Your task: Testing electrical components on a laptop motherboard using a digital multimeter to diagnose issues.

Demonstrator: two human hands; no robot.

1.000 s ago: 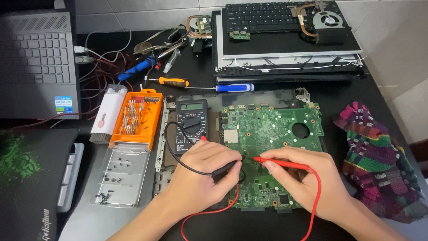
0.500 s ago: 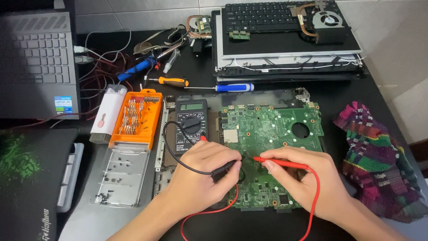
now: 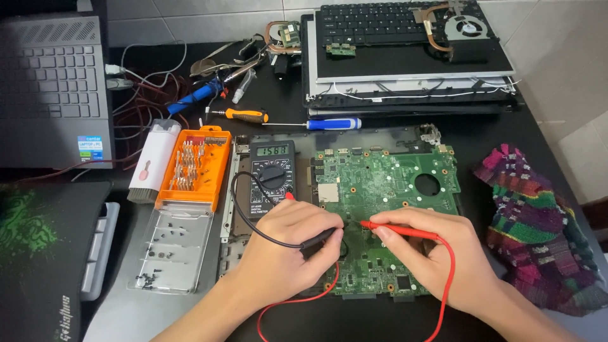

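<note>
Head view: the left hand (image 3: pixel 285 244) pinches the black probe (image 3: pixel 320 239) and the right hand (image 3: pixel 437 253) grips the red probe (image 3: pixel 399 229), tips meeting on the green motherboard (image 3: pixel 386 190) between them; the multimeter (image 3: pixel 272 177) sits just beyond the left hand, display readable.

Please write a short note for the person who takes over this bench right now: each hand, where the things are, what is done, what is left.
Left hand: holds the black probe, tip on the green circuit board.
Right hand: holds the red probe, tip on the same board.
Multimeter: left of the board, display lit with a reading.
Done: board lies bare, both probes placed.
Left: judging the reading; any further points cannot be told.
</note>
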